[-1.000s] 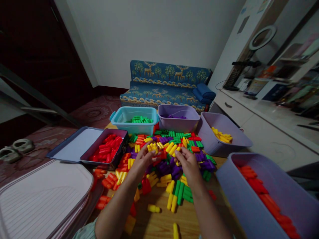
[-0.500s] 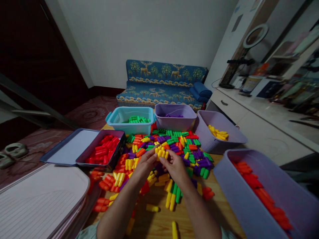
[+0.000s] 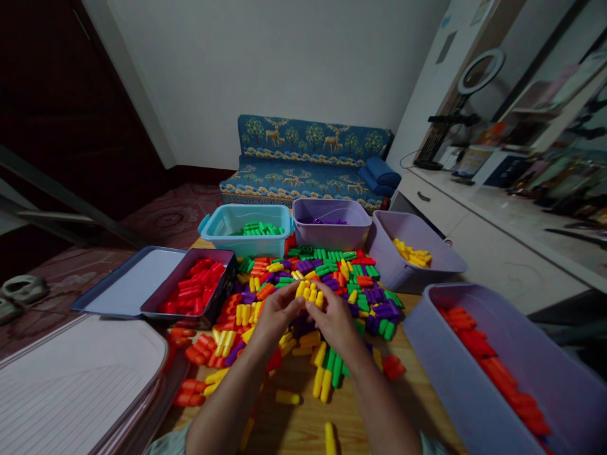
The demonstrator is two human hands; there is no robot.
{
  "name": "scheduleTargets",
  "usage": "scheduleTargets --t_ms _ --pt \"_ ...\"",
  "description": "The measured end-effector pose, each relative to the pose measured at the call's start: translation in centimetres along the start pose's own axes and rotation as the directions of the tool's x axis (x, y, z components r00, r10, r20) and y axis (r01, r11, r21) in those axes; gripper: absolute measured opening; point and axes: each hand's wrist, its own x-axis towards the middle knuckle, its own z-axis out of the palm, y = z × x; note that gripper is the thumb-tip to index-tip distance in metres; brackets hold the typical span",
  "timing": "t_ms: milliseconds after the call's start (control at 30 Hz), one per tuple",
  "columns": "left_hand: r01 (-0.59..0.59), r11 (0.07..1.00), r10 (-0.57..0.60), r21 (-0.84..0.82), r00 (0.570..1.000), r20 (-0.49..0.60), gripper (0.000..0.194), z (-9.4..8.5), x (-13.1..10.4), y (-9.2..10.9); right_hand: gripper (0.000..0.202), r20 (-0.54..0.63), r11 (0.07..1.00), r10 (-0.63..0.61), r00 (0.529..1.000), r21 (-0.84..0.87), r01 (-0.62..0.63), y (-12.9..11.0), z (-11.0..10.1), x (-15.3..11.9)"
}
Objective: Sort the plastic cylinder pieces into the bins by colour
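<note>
Both hands meet over the middle of a pile of coloured plastic pieces. My left hand [image 3: 281, 309] is closed on the left side of a cluster of yellow pieces [image 3: 310, 293]. On the cluster's right side my right hand [image 3: 331, 313] is closed too, its thumb near the lower edge. Red, green, purple, orange and yellow pieces lie around and beneath the hands, many joined in short rows. Closer to me, one loose yellow piece [image 3: 287, 397] lies on the wooden table [image 3: 303, 430].
Behind the pile stand a turquoise bin [image 3: 246, 245] with green pieces and a purple bin [image 3: 332, 236]. Two lilac bins, one with yellow pieces [image 3: 411, 253] and one with red pieces [image 3: 497, 373], are on the right. A tin [image 3: 222, 297] of red pieces sits left.
The yellow cluster has tilted slightly between the hands, and the left fingers have shifted along its side. The whole view has moved a little.
</note>
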Motion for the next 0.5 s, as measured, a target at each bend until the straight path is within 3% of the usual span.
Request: scheduleTargets --t_ms 133,200,267,333,400,500 --pt "0.018 1.0 -0.018 0.005 1.0 -0.02 0.061 0.8 -0.1 0.3 0.039 0.03 0.991 0.048 0.998 0.123 -0.052 -0.2 -0.3 0.0" --pt "-0.006 1.0 0.006 -0.004 1.0 -0.001 0.058 1.3 -0.3 0.6 0.036 0.025 0.959 0.092 0.995 0.268 -0.096 -0.5 -0.8 0.1" --pt "-0.024 1.0 0.024 -0.018 1.0 0.015 0.055 1.7 -0.4 0.9 0.033 -0.052 0.893 0.124 0.991 0.442 -0.089 -1.1 -2.0 0.4" --pt "-0.023 0.999 0.023 -0.034 1.0 0.012 0.054 1.7 -0.4 0.9 0.029 -0.21 0.799 0.158 0.965 0.602 0.0 -1.9 -4.2 1.4" --pt "-0.023 0.999 0.023 -0.048 1.0 -0.017 0.054 1.4 -0.2 0.7 0.024 -0.377 0.689 0.22 0.9 0.713 0.131 -2.8 -7.4 3.2" --pt "-0.042 0.998 0.038 -0.056 0.997 -0.072 0.053 0.7 0.1 0.3 0.007 -0.487 0.505 0.3 0.82 0.811 0.297 -4.2 -12.8 6.8"
